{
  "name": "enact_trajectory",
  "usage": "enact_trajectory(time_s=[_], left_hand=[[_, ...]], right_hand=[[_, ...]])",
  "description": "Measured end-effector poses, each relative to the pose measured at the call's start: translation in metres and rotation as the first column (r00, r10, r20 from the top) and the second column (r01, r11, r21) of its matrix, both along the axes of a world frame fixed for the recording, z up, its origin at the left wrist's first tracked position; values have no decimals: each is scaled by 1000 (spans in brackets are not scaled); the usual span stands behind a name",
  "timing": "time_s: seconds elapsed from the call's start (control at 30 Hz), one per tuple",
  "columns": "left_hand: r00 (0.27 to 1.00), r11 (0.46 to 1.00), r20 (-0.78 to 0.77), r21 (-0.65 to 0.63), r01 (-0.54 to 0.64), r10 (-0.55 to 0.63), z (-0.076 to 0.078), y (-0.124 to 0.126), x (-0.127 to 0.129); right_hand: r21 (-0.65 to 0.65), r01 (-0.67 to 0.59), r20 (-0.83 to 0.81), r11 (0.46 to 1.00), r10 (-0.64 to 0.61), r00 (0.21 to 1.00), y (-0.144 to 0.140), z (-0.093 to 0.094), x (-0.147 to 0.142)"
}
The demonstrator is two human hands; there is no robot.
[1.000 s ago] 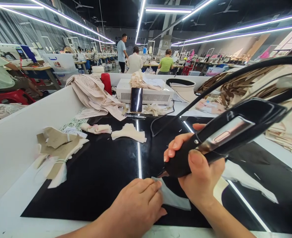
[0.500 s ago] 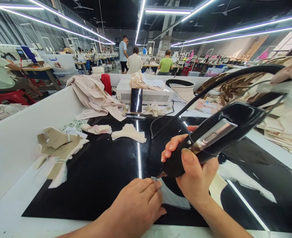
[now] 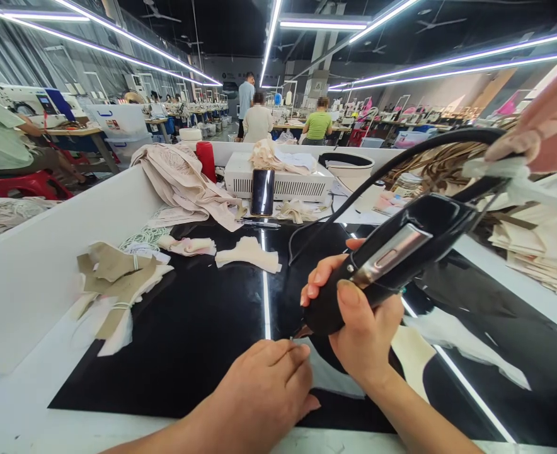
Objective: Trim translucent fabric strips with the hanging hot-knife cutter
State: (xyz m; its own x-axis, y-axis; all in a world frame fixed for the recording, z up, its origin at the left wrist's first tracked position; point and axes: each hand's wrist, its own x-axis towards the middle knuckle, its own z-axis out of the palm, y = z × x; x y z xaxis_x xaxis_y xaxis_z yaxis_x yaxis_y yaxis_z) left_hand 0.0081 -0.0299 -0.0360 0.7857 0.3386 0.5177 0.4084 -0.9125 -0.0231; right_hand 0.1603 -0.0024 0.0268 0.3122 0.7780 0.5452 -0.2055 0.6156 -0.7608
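My right hand (image 3: 361, 325) grips a black corded hand tool (image 3: 392, 252) with a silver panel, its tip pointing down at a small pale grey fabric piece (image 3: 328, 375) on the glossy black tabletop (image 3: 198, 340). My left hand (image 3: 264, 388) lies flat with closed fingers, pressing the left edge of that piece. The tool's black cable (image 3: 401, 161) arcs up and to the right. Another person's hand (image 3: 545, 129) at the upper right holds a bit of white cloth near the cable.
Beige and white cut fabric pieces (image 3: 115, 284) lie at the left, smaller stacks (image 3: 247, 252) in the middle. A white box device (image 3: 283, 180), a phone (image 3: 262, 192), a red cylinder (image 3: 206, 159) and draped cloth (image 3: 184, 180) stand behind. Fabric stacks (image 3: 543, 252) fill the right. Workers sit beyond.
My right hand and the tool have shifted slightly left and lower, the tool tilting flatter. The other person's hand has come further into view at the upper right. My left hand stays put.
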Motion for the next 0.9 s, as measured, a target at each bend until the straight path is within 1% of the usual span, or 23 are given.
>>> enact_trajectory(time_s=[0.1, 0.23, 0.33, 0.5, 0.67, 0.9], left_hand=[[1000, 1000, 10, 14, 10, -11, 2, 1, 0], [1000, 999, 14, -40, 19, -18, 5, 0, -3], [1000, 997, 1, -74, 30, -30, 7, -2, -4], [998, 997, -48, -71, 30, -33, 12, -2, -4], [997, 997, -71, -67, 27, -32, 18, -1, -5], [998, 997, -65, -80, 17, -22, 17, 0, -7]], right_hand=[[-13, 20, 54, 1000, -20, 998, -2, 7, 6], [-18, 139, 157, 990, -135, 978, -13, 21, 22], [-41, 156, 129, 987, -150, 980, -27, 26, 35], [-45, 176, 109, 983, -170, 979, -46, 20, 51], [-55, 202, 113, 978, -194, 974, -57, 17, 60], [-37, 209, 121, 977, -203, 972, -65, 14, 66]])
